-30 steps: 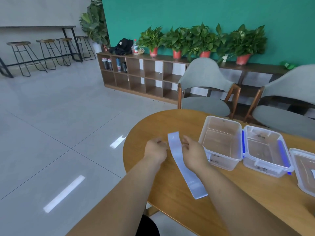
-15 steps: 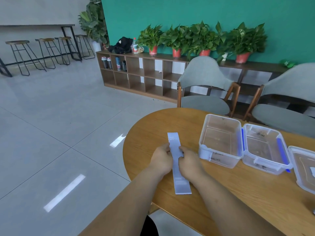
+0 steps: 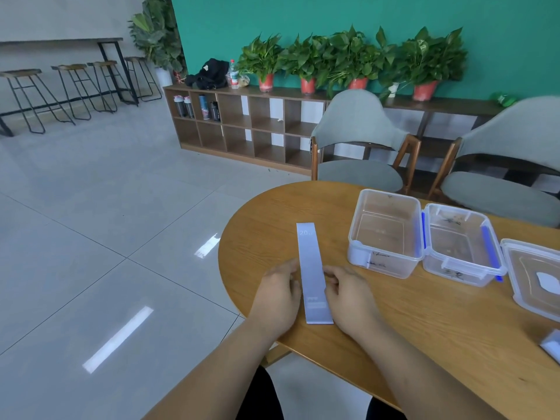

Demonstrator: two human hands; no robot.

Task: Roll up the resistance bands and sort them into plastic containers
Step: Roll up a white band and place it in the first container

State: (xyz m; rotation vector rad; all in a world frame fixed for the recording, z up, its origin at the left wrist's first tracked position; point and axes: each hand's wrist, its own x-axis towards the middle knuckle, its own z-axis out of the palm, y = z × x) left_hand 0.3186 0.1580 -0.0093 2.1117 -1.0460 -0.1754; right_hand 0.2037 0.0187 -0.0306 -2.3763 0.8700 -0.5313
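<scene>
A pale lavender resistance band (image 3: 312, 277) lies flat and unrolled on the round wooden table (image 3: 424, 328), its length running away from me. My left hand (image 3: 277, 298) rests on the table at the band's left edge, and my right hand (image 3: 348, 295) at its right edge. The fingertips of both touch the band's sides, and neither hand lifts it. To the right stand three clear plastic containers in a row: a plain one (image 3: 363, 262), one with blue latches (image 3: 448, 272), and a third (image 3: 515, 295) cut off by the frame edge.
Another pale band (image 3: 553, 347) shows at the right edge of the table. Two grey chairs (image 3: 357, 174) stand behind the table. A low wooden shelf (image 3: 242, 131) with potted plants lines the green wall. Tiled floor lies to the left.
The band, held up and slanted a second ago, now lies flat and straight on the table. My hands pressed on its middle, then slid apart to its two edges.
</scene>
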